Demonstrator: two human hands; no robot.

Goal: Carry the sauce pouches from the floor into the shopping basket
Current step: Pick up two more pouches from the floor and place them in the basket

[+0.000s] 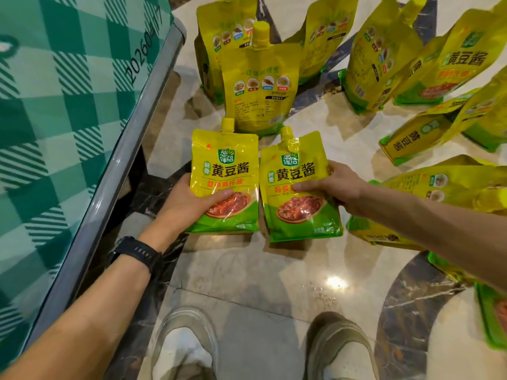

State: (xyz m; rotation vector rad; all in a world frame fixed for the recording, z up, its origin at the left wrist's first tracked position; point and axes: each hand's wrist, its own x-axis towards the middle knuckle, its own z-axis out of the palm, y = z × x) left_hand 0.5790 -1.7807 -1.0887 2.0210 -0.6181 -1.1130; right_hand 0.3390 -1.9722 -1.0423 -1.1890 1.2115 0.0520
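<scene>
left hand [184, 200] tight around left sauce pouch [225, 171] — right hand [338, 183] tight around right sauce pouch [297, 175]

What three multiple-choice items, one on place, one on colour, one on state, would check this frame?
1. Where is the green checked basket?
A. on the person's right
B. on the person's left
C. behind the shoes

2. What colour is the wristwatch?
A. white
B. red
C. black

3. What do the left hand and right hand hold?
A. one pouch each
B. one shared pouch
C. nothing

Answers:
1 B: its metal rim runs down the left side of the view.
2 C: a black band wraps the left wrist.
3 A: the left hand grips the left pouch, and the right hand grips the right pouch.
</scene>
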